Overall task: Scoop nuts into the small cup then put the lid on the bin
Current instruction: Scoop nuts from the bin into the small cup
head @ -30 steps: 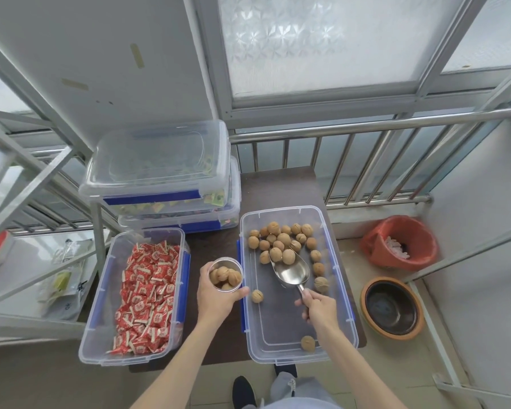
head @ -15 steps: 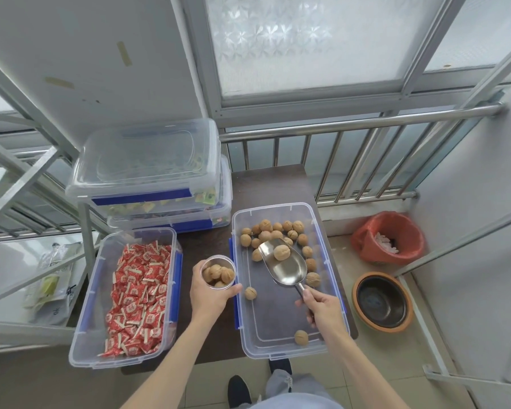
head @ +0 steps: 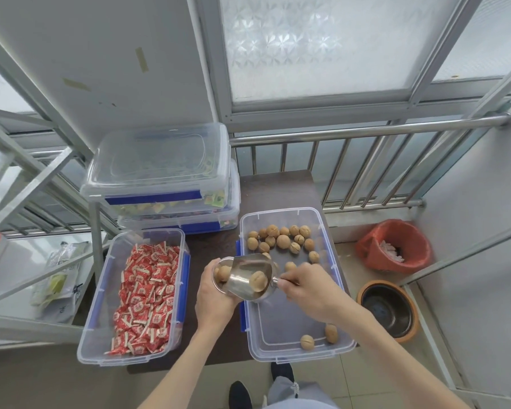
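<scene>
A clear bin point(head: 331, 348) with blue latches holds loose walnuts point(head: 283, 241), mostly at its far end, two near the front. My left hand point(head: 213, 299) grips a small clear cup point(head: 219, 274) with nuts in it, held at the bin's left edge. My right hand point(head: 310, 286) holds the handle of a metal scoop point(head: 245, 278), tipped over the cup's mouth with one walnut point(head: 258, 281) in it. A clear lid point(head: 160, 156) lies on top of the stacked bins at the back left.
An open bin of red candy packets point(head: 143, 293) stands left of the cup. Two closed stacked bins point(head: 177, 208) stand behind it on the dark table point(head: 278, 190). A red waste bin point(head: 396, 246) and a brown bowl point(head: 387, 309) sit on the floor at right. A metal railing point(head: 366, 131) runs behind.
My right hand lifted the scoop from the nut pile and swung it left over the cup. One walnut rides in it. The cup stayed in my left hand.
</scene>
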Action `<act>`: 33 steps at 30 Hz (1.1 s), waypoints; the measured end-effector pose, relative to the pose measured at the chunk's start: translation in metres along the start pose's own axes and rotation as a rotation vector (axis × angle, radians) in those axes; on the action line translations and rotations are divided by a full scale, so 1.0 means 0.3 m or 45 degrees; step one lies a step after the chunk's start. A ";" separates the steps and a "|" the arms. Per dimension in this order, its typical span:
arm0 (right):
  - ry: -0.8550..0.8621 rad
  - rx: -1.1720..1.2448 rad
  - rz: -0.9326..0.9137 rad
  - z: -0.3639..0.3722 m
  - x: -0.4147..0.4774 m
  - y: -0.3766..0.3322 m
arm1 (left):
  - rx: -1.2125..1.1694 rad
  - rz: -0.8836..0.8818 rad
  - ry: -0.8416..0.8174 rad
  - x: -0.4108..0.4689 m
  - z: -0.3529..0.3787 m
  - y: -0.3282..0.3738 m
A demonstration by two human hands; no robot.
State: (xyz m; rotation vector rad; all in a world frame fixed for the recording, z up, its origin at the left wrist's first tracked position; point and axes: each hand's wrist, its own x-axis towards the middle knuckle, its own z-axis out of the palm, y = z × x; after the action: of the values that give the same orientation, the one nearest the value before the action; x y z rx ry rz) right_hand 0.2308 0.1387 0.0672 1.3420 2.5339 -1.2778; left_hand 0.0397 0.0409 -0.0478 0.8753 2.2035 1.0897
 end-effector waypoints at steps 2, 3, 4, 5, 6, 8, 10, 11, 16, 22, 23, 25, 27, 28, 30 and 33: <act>0.020 -0.225 -0.048 -0.018 0.009 -0.079 | -0.033 -0.016 0.001 -0.005 -0.002 0.004; 0.036 -0.291 -0.056 -0.023 0.009 -0.118 | -0.051 -0.023 -0.001 -0.005 -0.002 0.005; 0.046 -0.346 -0.063 -0.029 0.007 -0.158 | -0.063 -0.024 -0.003 -0.005 -0.002 0.007; 0.057 -0.398 -0.071 -0.032 0.005 -0.193 | -0.069 -0.023 -0.004 -0.004 -0.002 0.007; 0.062 -0.438 -0.077 -0.036 0.004 -0.222 | -0.071 -0.020 -0.005 -0.002 -0.002 0.004; 0.077 -0.493 -0.082 -0.045 0.001 -0.264 | -0.075 -0.018 -0.012 0.001 -0.002 -0.001; 0.095 -0.533 -0.085 -0.052 0.001 -0.277 | -0.075 -0.015 -0.008 0.005 0.000 -0.007; 0.093 -0.541 -0.085 -0.056 -0.005 -0.275 | -0.077 -0.010 -0.005 0.007 0.001 -0.012; 0.098 -0.257 0.011 -0.080 -0.066 -0.138 | -0.145 -0.053 -0.020 0.029 -0.013 -0.047; 0.192 0.239 0.320 -0.086 -0.149 0.076 | -0.154 -0.080 0.087 0.016 -0.027 -0.101; 0.193 0.252 0.361 -0.075 -0.157 0.102 | -0.147 -0.099 0.100 0.013 -0.026 -0.107; 0.191 0.246 0.421 -0.059 -0.166 0.139 | -0.149 -0.121 0.118 0.010 -0.021 -0.102; 0.194 0.273 0.464 -0.049 -0.171 0.162 | -0.172 -0.139 0.131 0.008 -0.013 -0.091; 0.201 0.301 0.474 -0.044 -0.172 0.168 | -0.184 -0.137 0.148 0.005 -0.012 -0.078; 0.214 0.372 0.502 -0.026 -0.169 0.182 | -0.196 -0.092 0.183 0.004 -0.010 -0.049; 0.244 0.439 0.563 0.006 -0.150 0.197 | -0.221 -0.088 0.190 0.004 -0.011 -0.028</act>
State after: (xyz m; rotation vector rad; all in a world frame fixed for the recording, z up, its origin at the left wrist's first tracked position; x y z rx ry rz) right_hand 0.2996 0.1244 0.0429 2.0353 1.9914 -1.5866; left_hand 0.0340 0.0360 -0.0533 0.6571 2.2000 1.3267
